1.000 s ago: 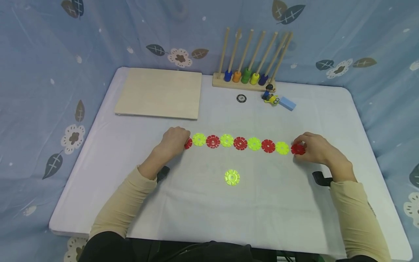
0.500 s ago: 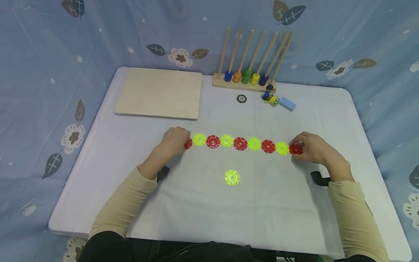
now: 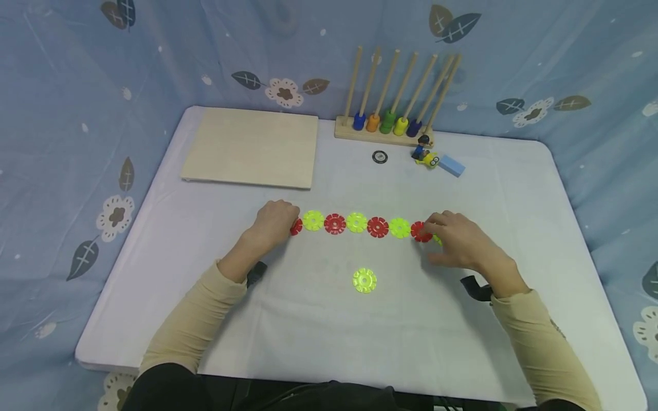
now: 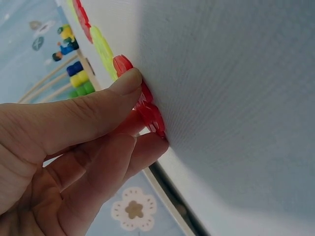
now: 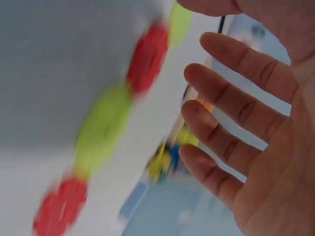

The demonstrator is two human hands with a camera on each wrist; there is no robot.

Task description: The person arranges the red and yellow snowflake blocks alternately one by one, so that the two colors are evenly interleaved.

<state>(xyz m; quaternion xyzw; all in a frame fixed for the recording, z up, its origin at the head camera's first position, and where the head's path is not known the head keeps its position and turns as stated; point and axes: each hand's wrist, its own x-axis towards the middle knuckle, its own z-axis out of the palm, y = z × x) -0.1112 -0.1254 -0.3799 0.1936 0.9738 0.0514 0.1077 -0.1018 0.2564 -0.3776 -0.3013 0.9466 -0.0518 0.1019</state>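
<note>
A row of notched plastic discs, red and lime green by turns, lies across the white table. My left hand [image 3: 276,221] pinches the red disc [image 4: 149,110] at the row's left end between thumb and fingers. Over the right part of the row hovers my right hand [image 3: 460,240], fingers spread and holding nothing. In the head view it hides the row's right end; its fingertips overlap a red disc [image 3: 418,231]. The right wrist view shows that end blurred, with a red disc [image 5: 60,206] last. A single lime disc [image 3: 364,280] lies nearer the body.
A wooden board [image 3: 252,148] lies at the back left. At the back stands a peg rack [image 3: 382,137] with coloured beads. Before it are a black-rimmed round piece [image 3: 380,157], small toy figures [image 3: 428,160] and a blue block [image 3: 452,166].
My right hand pushed the end red disc left against its lime neighbour, let go of it, and moved left above the row. My left hand has stayed in place.
</note>
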